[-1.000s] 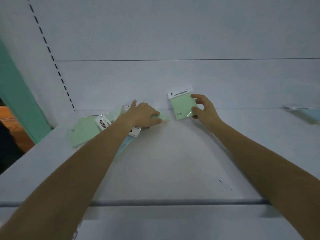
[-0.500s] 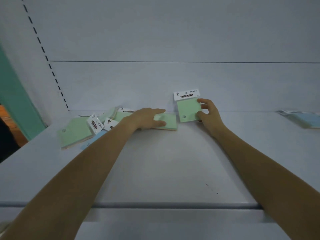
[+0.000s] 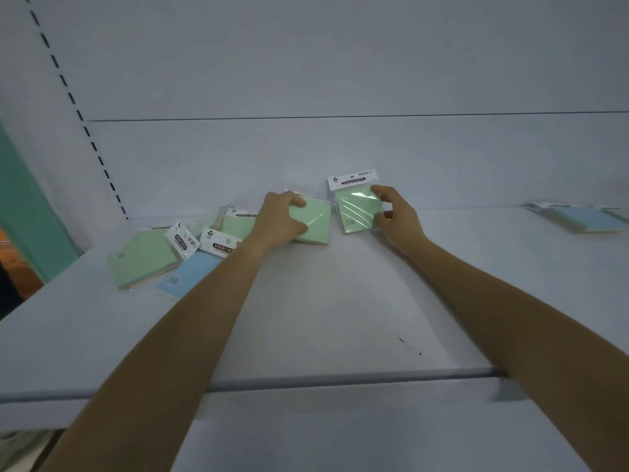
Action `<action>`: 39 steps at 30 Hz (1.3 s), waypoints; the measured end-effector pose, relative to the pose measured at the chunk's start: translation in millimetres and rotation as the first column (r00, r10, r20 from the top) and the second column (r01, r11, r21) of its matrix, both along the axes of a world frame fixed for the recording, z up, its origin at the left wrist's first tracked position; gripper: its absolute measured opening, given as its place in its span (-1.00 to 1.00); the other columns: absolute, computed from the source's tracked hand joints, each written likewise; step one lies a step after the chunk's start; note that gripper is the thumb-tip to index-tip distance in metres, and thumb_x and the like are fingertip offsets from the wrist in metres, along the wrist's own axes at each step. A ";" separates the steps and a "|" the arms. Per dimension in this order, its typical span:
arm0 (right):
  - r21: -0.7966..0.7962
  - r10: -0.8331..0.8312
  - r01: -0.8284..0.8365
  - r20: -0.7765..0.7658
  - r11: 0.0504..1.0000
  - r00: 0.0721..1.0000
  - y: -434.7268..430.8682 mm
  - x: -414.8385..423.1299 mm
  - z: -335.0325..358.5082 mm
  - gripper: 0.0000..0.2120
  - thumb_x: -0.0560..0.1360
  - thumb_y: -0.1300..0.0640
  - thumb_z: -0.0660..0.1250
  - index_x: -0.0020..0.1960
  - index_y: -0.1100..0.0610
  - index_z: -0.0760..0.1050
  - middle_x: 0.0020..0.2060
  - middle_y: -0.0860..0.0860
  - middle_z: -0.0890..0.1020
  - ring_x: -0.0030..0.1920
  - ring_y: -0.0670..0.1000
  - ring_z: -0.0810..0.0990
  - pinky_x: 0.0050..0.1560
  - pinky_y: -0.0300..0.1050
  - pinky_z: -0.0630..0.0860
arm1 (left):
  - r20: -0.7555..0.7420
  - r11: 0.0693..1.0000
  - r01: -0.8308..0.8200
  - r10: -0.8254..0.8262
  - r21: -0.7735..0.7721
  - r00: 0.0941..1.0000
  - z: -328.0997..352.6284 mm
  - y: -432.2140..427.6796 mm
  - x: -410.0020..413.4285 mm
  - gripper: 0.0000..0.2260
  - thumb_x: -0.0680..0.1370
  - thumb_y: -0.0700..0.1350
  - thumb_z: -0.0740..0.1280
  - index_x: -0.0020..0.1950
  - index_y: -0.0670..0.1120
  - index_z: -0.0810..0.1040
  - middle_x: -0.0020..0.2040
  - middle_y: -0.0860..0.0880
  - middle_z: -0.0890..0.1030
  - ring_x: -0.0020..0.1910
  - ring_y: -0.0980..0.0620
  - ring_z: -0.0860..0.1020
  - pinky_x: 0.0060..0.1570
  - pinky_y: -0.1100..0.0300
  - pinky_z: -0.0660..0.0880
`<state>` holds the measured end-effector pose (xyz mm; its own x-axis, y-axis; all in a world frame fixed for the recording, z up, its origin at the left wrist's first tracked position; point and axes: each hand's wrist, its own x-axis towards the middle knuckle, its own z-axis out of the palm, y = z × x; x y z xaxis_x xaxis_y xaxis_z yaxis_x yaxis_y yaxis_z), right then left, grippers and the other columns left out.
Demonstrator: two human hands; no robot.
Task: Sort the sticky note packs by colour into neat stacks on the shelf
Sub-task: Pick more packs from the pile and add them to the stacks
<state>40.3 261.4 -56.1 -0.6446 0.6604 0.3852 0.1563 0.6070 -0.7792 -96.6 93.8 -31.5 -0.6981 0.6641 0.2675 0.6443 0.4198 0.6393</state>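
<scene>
Head view, looking forward and down: two bare forearms reach across a pale grey shelf (image 3: 323, 318) towards its white back panel (image 3: 340, 63).

The left hand (image 3: 282, 219) grips a flat green pack (image 3: 315, 223) of sticky notes by its left edge, thumb on top and fingers curled beneath. This pack lies low at the back of the shelf, near the middle; it is not clear whether it rests on the shelf or is slightly raised.

Just beside it, to the right, the right hand (image 3: 396, 218) pinches an upright green pack (image 3: 357, 209) by its right edge, between thumb and curled fingers. This pack stands tilted in front of the back panel, with its white header card on top and a glint on its clear wrapper. The two green packs are close together but do not touch.

To the left of the left forearm is a loose pile (image 3: 177, 247) of packs that overlap at different angles. It includes a large green pack (image 3: 143, 258) at the far left, a blue pack (image 3: 190, 274) nearest the viewer, and white header cards printed "STICKY NOTE".

At the far right edge of the shelf, well apart from the hands, lies a low blue stack (image 3: 585, 218).

A row of dark slots (image 3: 78, 110) runs diagonally up the left wall, and a teal post (image 3: 27, 206) stands beyond it. A few small dark specks (image 3: 410, 347) mark the shelf between the forearms.
</scene>
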 end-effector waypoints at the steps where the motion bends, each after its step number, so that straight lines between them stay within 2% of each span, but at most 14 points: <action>1: 0.039 -0.015 0.014 0.030 0.999 0.999 0.3 0.3 0.1 -0.49 0.43 0.41 0.14 0.34 0.11 0.33 0.26 0.08 0.49 0.11 0.12 0.54 0.00 -0.28 0.38 | 0.009 1.000 -0.014 0.014 0.006 1.000 0.7 -0.6 -1.6 -0.57 0.36 -0.30 0.41 0.21 -0.12 0.50 0.29 -0.22 0.38 0.17 -0.13 0.47 -0.04 0.29 0.31; 3: 0.076 -0.048 0.042 0.087 0.996 0.995 0.4 2.1 1.3 -0.49 0.43 0.38 0.15 0.35 0.11 0.31 0.27 0.09 0.48 0.16 0.14 0.53 0.09 -0.18 0.36 | 0.015 1.000 -0.012 0.012 -0.008 1.000 2.0 -3.1 -3.4 -0.57 0.36 -0.34 0.38 0.21 -0.11 0.49 0.29 -0.21 0.36 0.17 -0.14 0.48 -0.01 0.28 0.31; 7: 0.135 -0.058 0.039 0.140 0.990 0.988 -4.8 8.1 11.5 -0.50 0.45 0.37 0.19 0.36 0.11 0.30 0.26 0.12 0.48 0.15 0.15 0.54 0.07 -0.15 0.37 | -0.045 0.995 0.099 -0.099 -0.002 0.994 1.4 -11.5 -0.6 -0.49 0.38 -0.35 0.38 0.31 -0.12 0.43 0.30 -0.20 0.30 0.25 -0.09 0.40 0.02 0.36 0.26; 9: 0.094 -0.064 0.053 0.112 0.994 0.992 -7.1 15.9 17.4 -0.51 0.46 0.37 0.21 0.35 0.11 0.32 0.25 0.11 0.49 0.16 0.14 0.53 0.11 -0.17 0.38 | -0.100 0.987 0.146 -0.139 0.067 0.985 1.9 -11.9 3.9 -0.49 0.37 -0.37 0.39 0.32 -0.17 0.44 0.30 -0.22 0.32 0.29 -0.09 0.38 0.08 0.41 0.23; 11: -0.009 -0.070 0.071 0.031 0.997 0.997 -6.3 28.8 20.7 -0.51 0.45 0.38 0.23 0.34 0.10 0.35 0.17 0.06 0.50 0.13 0.09 0.51 0.23 -0.05 0.44 | -0.113 0.973 0.178 -0.162 0.145 0.980 3.5 -8.6 12.6 -0.50 0.38 -0.38 0.38 0.31 -0.19 0.45 0.31 -0.24 0.33 0.32 -0.12 0.37 0.15 0.45 0.20; 12: -0.054 -0.078 0.077 -0.013 0.996 0.997 -3.9 37.6 21.3 -0.50 0.43 0.39 0.24 0.33 0.10 0.36 0.11 0.02 0.49 0.11 0.05 0.50 0.25 0.04 0.46 | -0.089 0.966 0.181 -0.167 0.184 0.982 4.2 -5.6 19.2 -0.50 0.39 -0.37 0.38 0.32 -0.19 0.45 0.32 -0.23 0.33 0.32 -0.14 0.37 0.22 0.39 0.23; 14: -0.099 -0.097 0.091 -0.057 0.991 0.994 4.0 60.5 23.1 -0.48 0.41 0.40 0.25 0.32 0.09 0.38 0.07 -0.03 0.46 0.10 0.00 0.47 0.20 0.15 0.50 | 0.002 0.947 0.170 -0.178 0.271 0.984 5.7 2.8 35.9 -0.51 0.40 -0.34 0.40 0.33 -0.16 0.45 0.34 -0.19 0.33 0.29 -0.16 0.41 0.30 0.11 0.36; 15: -0.108 -0.110 0.103 -0.061 0.989 0.992 8.6 74.0 24.6 -0.48 0.40 0.41 0.25 0.32 0.09 0.38 0.07 -0.03 0.46 0.10 0.01 0.47 0.18 0.16 0.52 | 0.031 0.938 0.166 -0.184 0.305 0.982 6.3 9.0 44.5 -0.50 0.40 -0.33 0.40 0.33 -0.16 0.44 0.34 -0.19 0.33 0.29 -0.15 0.41 0.29 0.06 0.38; 18: -0.106 -0.157 0.151 -0.057 0.983 0.986 26.8 120.2 27.1 -0.49 0.41 0.40 0.25 0.33 0.10 0.37 0.08 -0.01 0.45 0.10 0.01 0.47 0.15 0.16 0.53 | 0.038 0.930 0.168 -0.191 0.326 0.981 6.8 34.8 74.4 -0.48 0.39 -0.34 0.41 0.33 -0.19 0.43 0.34 -0.22 0.34 0.36 -0.09 0.34 0.32 0.25 0.26; 22: -0.108 -0.214 0.209 -0.037 0.972 0.976 62.0 189.2 28.9 -0.49 0.42 0.40 0.24 0.34 0.10 0.37 0.07 0.01 0.44 0.09 0.02 0.46 0.16 0.17 0.53 | 0.127 0.903 0.177 -0.243 0.392 0.962 9.0 79.8 129.4 -0.48 0.39 -0.35 0.41 0.34 -0.19 0.42 0.35 -0.22 0.33 0.37 -0.07 0.34 0.39 0.11 0.29; 26: -0.118 -0.261 0.256 -0.032 0.960 0.965 105.9 271.2 29.2 -0.49 0.42 0.41 0.24 0.32 0.09 0.38 0.09 0.02 0.45 0.14 0.11 0.48 0.19 0.21 0.50 | 0.153 0.871 0.209 -0.303 0.444 0.941 7.8 137.4 201.7 -0.50 0.42 -0.36 0.37 0.34 -0.18 0.41 0.36 -0.21 0.31 0.37 -0.06 0.33 0.35 0.21 0.29; 30: -0.107 -0.290 0.287 -0.012 0.952 0.957 157.1 354.9 28.7 -0.50 0.44 0.39 0.25 0.34 0.09 0.37 0.21 0.11 0.48 0.26 0.15 0.45 0.20 0.20 0.50 | 0.205 0.842 0.200 -0.340 0.501 0.918 5.5 196.2 282.3 -0.50 0.42 -0.38 0.36 0.34 -0.17 0.41 0.36 -0.20 0.32 0.37 -0.05 0.34 0.40 0.13 0.29; 35: -0.121 -0.328 0.327 0.013 0.937 0.945 212.4 430.9 25.3 -0.51 0.44 0.35 0.26 0.32 0.04 0.38 0.11 -0.01 0.47 0.25 0.14 0.46 0.25 0.20 0.46 | 0.210 0.847 0.222 -0.358 0.483 0.910 8.0 261.0 354.3 -0.50 0.43 -0.37 0.35 0.36 -0.16 0.40 0.36 -0.18 0.32 0.36 -0.04 0.34 0.38 0.17 0.29; 39: -0.153 -0.323 0.322 0.021 0.934 0.946 248.7 451.0 24.3 -0.51 0.45 0.36 0.24 0.34 0.05 0.37 0.19 0.06 0.49 0.25 0.13 0.46 0.24 0.18 0.47 | 0.186 0.862 0.201 -0.317 0.465 0.930 10.2 301.6 372.6 -0.51 0.44 -0.37 0.34 0.35 -0.17 0.40 0.36 -0.20 0.32 0.37 -0.07 0.34 0.40 0.10 0.30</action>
